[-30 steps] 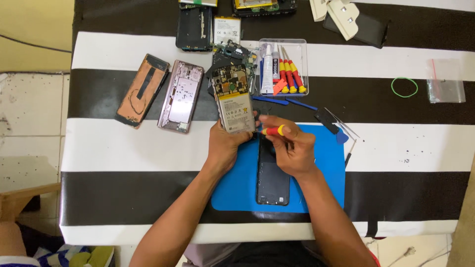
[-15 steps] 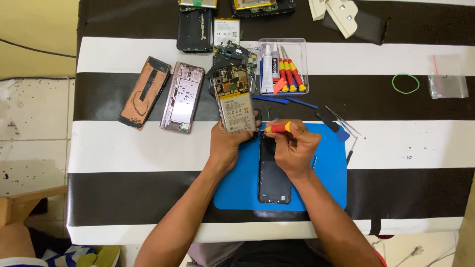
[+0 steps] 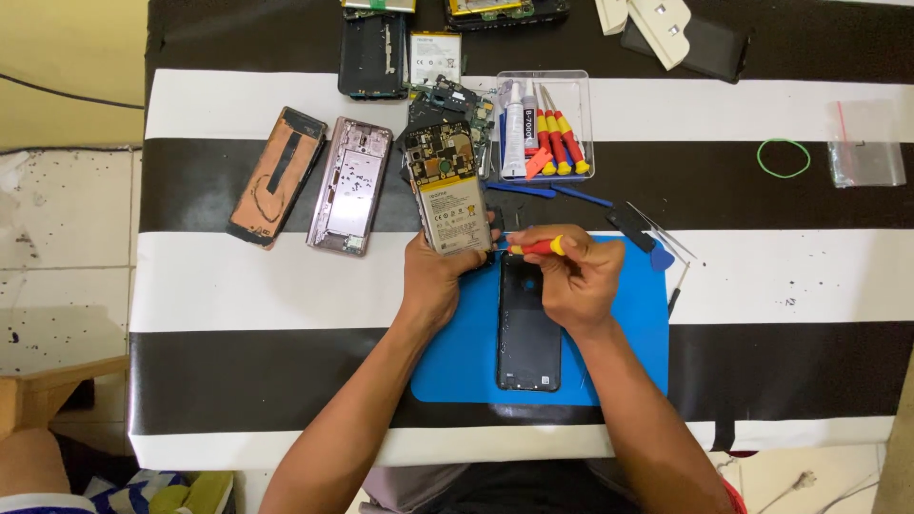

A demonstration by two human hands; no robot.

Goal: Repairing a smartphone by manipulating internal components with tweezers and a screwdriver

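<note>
the worktop point(image 3: 238, 286), draped in broad black and white stripes, runs out on every side of the fingers. beneath the fingers and toward the person lies a blue mat point(image 3: 457, 362), and on it a dark phone back cover point(image 3: 526, 333), its long axis running straight away from the person, its far end tucked under the right hand point(image 3: 571, 281). just beyond the fingers of the left hand point(image 3: 433, 281) sits an opened phone with battery and circuit board showing point(image 3: 447, 195); those fingers are curled around its near end, holding it, and its long axis runs away from the person with a slight lean. the right hand's fingers are pinched narrow around a red and yellow screwdriver point(image 3: 538, 247), which lies crosswise, tip pointing toward the left hand's fingers and reaching the near right corner of the opened phone. both hands are close there, the left already on it. further beyond the fingers stands a clear tray of tools point(image 3: 547, 124).
</note>
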